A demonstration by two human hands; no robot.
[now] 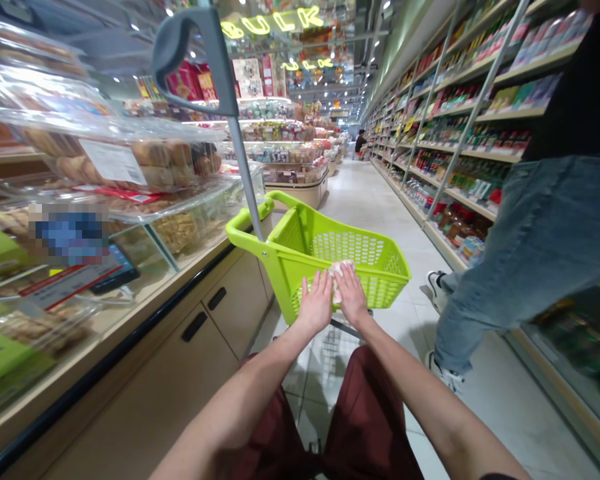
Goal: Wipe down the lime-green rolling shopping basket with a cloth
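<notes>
A lime green shopping basket [375, 257] on wheels stands on the aisle floor in front of me, its grey pull handle [200, 53] rising up to the left. Both my arms reach out over its near edge. My left hand [316, 303] and my right hand [353, 293] hold a small pale packet [337, 272] between them, fingers pressed to its sides. The packet sits just above the basket's near rim. What the packet contains is hidden by my fingers.
On my left runs a counter [130, 333] with clear boxes of baked goods [145, 160] and cupboard doors below. Stocked shelves [460, 147] line the right side. A person in jeans [530, 253] stands close on the right. The tiled aisle [360, 187] runs ahead.
</notes>
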